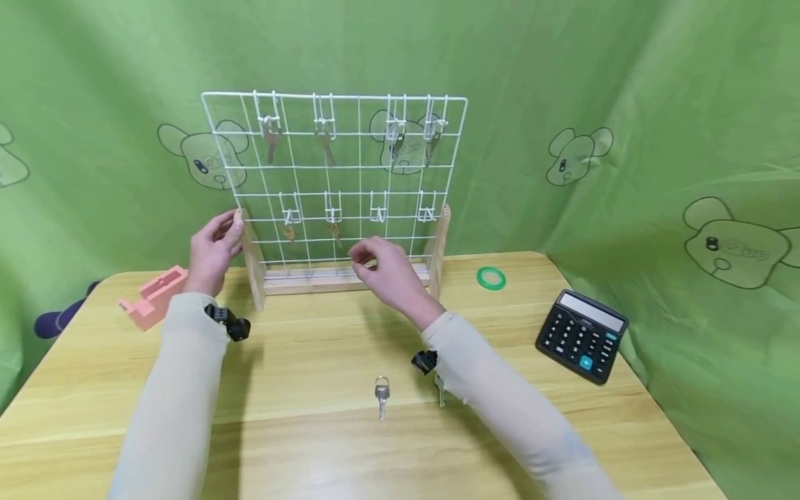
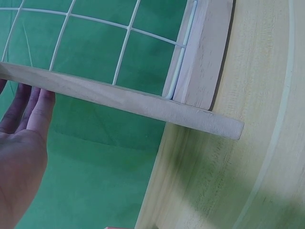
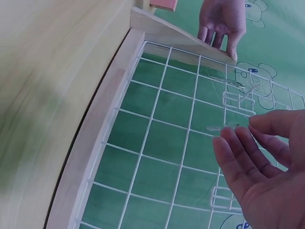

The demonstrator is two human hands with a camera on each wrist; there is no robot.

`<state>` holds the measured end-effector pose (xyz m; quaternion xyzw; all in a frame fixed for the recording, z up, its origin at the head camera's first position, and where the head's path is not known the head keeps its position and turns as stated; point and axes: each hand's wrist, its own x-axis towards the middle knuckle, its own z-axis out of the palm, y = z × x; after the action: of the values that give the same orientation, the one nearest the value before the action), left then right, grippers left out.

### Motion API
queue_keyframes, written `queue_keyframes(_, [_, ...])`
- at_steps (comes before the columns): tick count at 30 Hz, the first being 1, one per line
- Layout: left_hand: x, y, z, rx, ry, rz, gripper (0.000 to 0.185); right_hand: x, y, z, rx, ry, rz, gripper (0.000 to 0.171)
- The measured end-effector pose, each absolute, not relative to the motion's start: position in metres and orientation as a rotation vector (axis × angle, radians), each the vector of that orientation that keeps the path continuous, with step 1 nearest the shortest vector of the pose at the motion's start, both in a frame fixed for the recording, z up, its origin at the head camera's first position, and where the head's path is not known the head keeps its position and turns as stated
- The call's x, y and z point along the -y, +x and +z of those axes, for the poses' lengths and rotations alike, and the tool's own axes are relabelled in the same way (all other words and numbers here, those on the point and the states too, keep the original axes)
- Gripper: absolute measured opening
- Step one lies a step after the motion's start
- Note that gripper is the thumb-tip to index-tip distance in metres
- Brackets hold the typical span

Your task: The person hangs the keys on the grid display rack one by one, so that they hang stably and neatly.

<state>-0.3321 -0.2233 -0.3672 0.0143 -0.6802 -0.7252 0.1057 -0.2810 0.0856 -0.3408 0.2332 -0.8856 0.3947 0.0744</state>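
A white wire grid (image 1: 359, 167) stands upright in a wooden stand (image 1: 253, 267), with keys hanging from several hooks. My left hand (image 1: 211, 257) grips the upper end of the stand's left side post, thumb on one side and fingers on the other. Before the lower part of the grid is my right hand (image 1: 392, 274), fingers loosely bent, with nothing visible in it. Close to its fingertips a key (image 3: 214, 129) hangs on the grid; its hook is hidden behind the hand. Further left in the lower row hangs another brass-coloured key (image 1: 289, 233).
On the table lie a key with a ring (image 1: 382, 396) and a second key (image 1: 441, 392), partly under the right sleeve. A black calculator (image 1: 582, 337) and a green tape roll (image 1: 491, 278) are on the right. At the left sits a pink tape dispenser (image 1: 153, 298).
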Motion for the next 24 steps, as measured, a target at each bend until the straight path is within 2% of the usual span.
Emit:
queue_keyframes(8, [0.223, -0.335, -0.368, 1.965, 0.035, -2.169, 0.054, -0.094, -0.273, -0.349, 2.761, 0.774, 1.089, 0.021])
queue_keyframes(16, [0.224, -0.332, -0.367, 1.971, 0.034, -2.165, 0.053, -0.105, -0.263, -0.356, 2.804, 0.960, 1.082, 0.019])
queue_keyframes(24, [0.224, -0.330, -0.365, 1.982, 0.033, -2.166, 0.053, -0.120, -0.250, -0.364, 2.879, 0.993, 1.122, 0.021])
